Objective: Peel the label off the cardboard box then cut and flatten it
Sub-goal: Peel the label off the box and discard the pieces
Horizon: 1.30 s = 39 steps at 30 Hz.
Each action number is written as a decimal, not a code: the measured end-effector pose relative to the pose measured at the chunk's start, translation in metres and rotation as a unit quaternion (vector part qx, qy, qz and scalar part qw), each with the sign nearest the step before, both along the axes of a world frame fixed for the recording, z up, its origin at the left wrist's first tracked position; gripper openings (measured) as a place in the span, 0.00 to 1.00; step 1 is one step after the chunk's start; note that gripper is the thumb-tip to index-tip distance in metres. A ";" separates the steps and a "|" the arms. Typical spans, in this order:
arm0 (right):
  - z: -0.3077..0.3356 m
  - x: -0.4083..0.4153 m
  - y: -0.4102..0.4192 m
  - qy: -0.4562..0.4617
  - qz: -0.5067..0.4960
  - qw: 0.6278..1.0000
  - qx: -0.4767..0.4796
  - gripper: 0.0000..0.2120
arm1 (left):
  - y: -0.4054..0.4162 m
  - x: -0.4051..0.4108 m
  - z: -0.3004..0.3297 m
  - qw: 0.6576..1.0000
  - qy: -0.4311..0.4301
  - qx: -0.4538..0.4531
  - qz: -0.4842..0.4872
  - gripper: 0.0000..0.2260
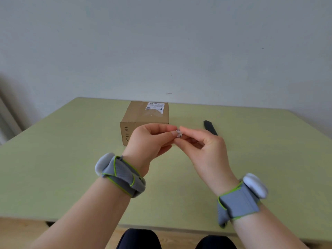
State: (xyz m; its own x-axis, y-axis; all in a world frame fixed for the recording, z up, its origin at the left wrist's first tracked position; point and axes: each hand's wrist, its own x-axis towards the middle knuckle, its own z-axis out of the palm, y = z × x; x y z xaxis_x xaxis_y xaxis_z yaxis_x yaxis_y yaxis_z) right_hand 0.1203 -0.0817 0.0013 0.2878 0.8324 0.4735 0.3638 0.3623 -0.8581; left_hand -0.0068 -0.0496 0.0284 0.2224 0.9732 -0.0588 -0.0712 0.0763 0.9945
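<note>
Above the near middle of the green table point(71, 159), a small crumpled scrap of label point(179, 133) is pinched between the fingertips of the left hand point(149, 141) and the right hand point(206, 146), both held clear of the surface. Likely it is being balled up so the sticky side cannot cling. Just beyond the hands the cardboard box point(143, 119) sits closed; a torn remainder of white label point(154, 106) is seen on its far top face, so peeling is judged unfinished. To the right of the box, apart from it, a dark utility knife point(210, 127) lies untouched, probably kept within the right hand's reach for cutting. Grey wrist bands point(124, 177) are worn.
</note>
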 end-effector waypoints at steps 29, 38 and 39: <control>0.008 0.007 0.000 0.095 0.026 0.995 -0.030 0.12 | -0.008 0.002 -0.003 0.977 0.097 0.188 0.040 0.05; 0.004 -0.001 -0.001 0.061 0.038 0.997 -0.033 0.06 | -0.004 -0.009 -0.011 0.971 0.170 0.162 0.045 0.03; 0.004 -0.004 -0.001 0.051 0.037 0.998 -0.030 0.05 | -0.004 -0.012 -0.012 0.972 0.169 0.160 0.044 0.03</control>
